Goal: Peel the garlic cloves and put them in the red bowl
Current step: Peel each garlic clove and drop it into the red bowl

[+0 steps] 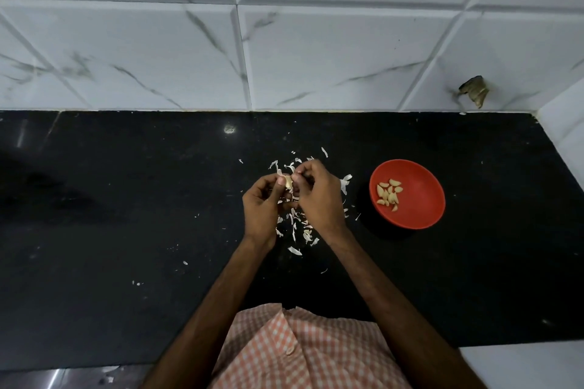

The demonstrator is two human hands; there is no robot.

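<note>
**Garlic clove pinched between both hands above the counter**

The garlic clove [288,181] sits between the two hands, held over the black counter [126,199] a little left of the red bowl [420,215]. The left hand [264,204] is curled, thumb pressed up against the clove from the near side. The right hand [317,193] meets it from the right, fingers bent inward and fingertips [297,171] nipping at the top of the clove, where a flake of skin sticks out. Both forearms reach forward from the checked shirt [300,354] and converge, wrists nearly level.

Under and around the hands lies a scatter of white papery peels [297,230], some trailing toward the bowl. In the red bowl rests a small heap of peeled cloves [389,193], gathered on its left side. Behind the counter rises a white marbled tile wall [316,57].
</note>
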